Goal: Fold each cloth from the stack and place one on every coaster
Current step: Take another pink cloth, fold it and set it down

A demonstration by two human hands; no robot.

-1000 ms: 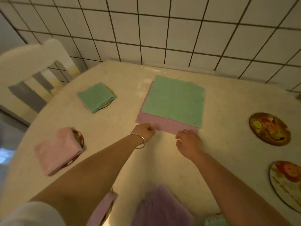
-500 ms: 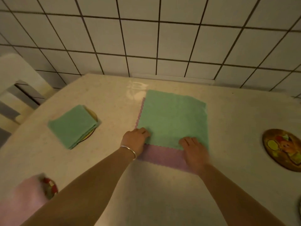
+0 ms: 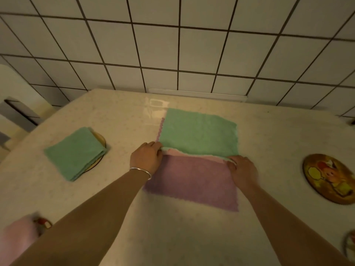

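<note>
The green cloth (image 3: 199,132) lies spread at the middle of the desk (image 3: 172,237), on top of a purple cloth (image 3: 194,181) whose near half shows bare toward the person, and a paler pink layer (image 3: 192,154) peeks out between the two along the green cloth's near edge. That near edge is raised off the stack at both ends. The left hand (image 3: 147,159), with a thin metal bangle (image 3: 141,170) on its wrist, pinches the edge's left corner with curled fingers. The right hand (image 3: 242,168) grips the right corner the same way, fingers bent round the green hem. Both forearms reach in from the near side of the desk. To the left, a folded green cloth (image 3: 75,152) sits on a round coaster (image 3: 100,140), covering most of it. At the lower left corner, a blurred folded pink cloth (image 3: 15,240) rests on another coaster (image 3: 45,223). On the right, a bare cartoon-printed coaster (image 3: 330,178) lies well apart from the stack, and a further one (image 3: 350,244) is cut off by the frame's edge. A white tiled wall (image 3: 172,45) rises behind the desk.
</note>
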